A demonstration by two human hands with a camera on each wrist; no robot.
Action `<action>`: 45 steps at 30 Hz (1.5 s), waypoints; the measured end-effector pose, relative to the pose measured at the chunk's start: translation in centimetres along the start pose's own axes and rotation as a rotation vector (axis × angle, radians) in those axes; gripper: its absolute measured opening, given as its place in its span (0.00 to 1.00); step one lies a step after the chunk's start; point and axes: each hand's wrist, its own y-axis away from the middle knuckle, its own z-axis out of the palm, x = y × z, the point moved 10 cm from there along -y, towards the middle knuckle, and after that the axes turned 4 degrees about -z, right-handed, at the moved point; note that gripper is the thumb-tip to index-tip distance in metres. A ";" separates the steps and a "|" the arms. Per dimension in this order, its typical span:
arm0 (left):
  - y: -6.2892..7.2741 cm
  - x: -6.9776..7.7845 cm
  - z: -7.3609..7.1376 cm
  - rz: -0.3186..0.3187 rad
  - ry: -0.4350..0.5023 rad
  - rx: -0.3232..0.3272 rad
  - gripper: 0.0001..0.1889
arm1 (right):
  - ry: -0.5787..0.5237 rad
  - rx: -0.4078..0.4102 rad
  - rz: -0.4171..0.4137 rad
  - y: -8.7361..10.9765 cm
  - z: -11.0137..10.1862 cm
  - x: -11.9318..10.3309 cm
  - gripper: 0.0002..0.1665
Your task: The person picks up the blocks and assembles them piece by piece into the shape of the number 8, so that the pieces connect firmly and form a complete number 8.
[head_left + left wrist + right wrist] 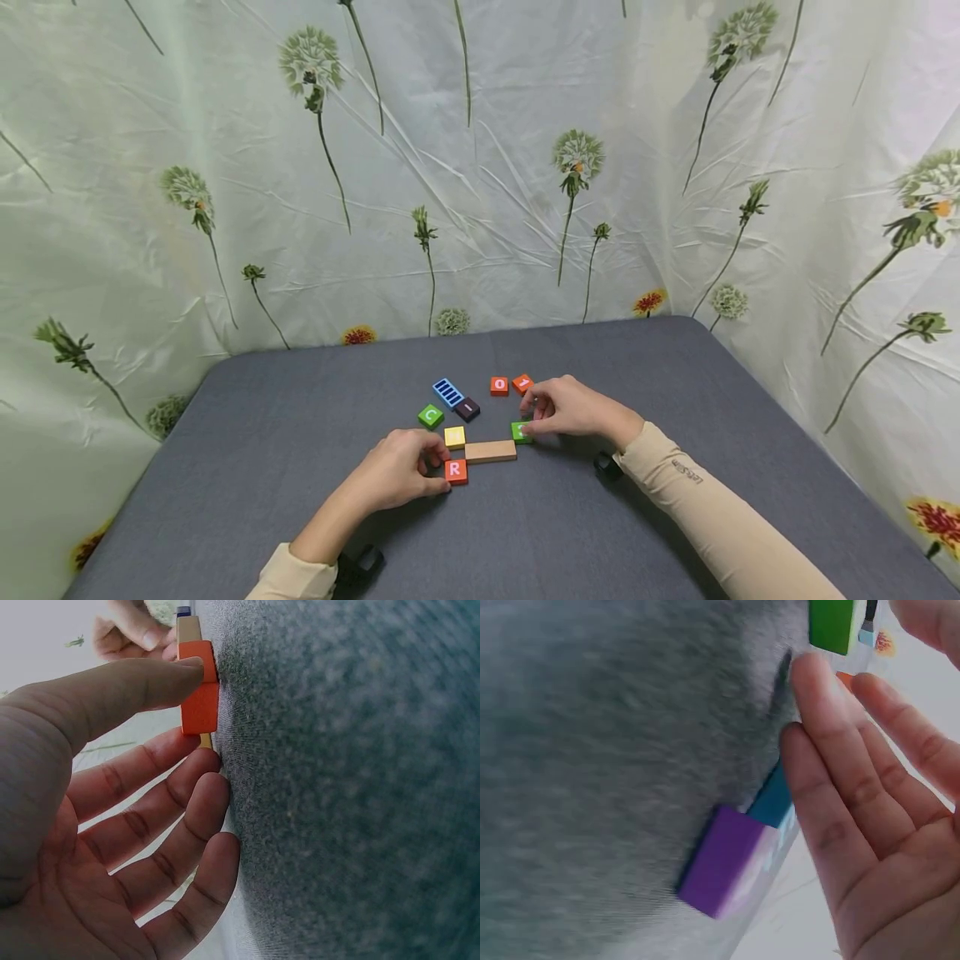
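My left hand (401, 469) pinches a red square block marked R (455, 472) between thumb and index finger, its other fingers loosely bent. In the left wrist view the red block (199, 709) lies flat on the dark cloth. My right hand (573, 408) hovers over a green block (519, 432), the thumb overlapping it in the head view. From the right wrist, that green block (832, 626) shows beyond spread fingertips (810, 671). A plain wooden strip (491, 452) lies between the R and green blocks. A yellow block (454, 437) sits just above the R.
Behind are a green C block (431, 417), a black block (467, 409), a blue striped block (448, 393), and red blocks marked 0 (499, 386) and 1 (522, 383). A purple block (724, 859) and blue block (772, 796) lie under the right hand. A curtain (480, 208) backs the table.
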 end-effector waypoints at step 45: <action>-0.2 -0.3 0.1 -0.018 0.006 0.004 0.12 | 0.018 0.085 0.209 -5.7 -1.5 3.5 0.20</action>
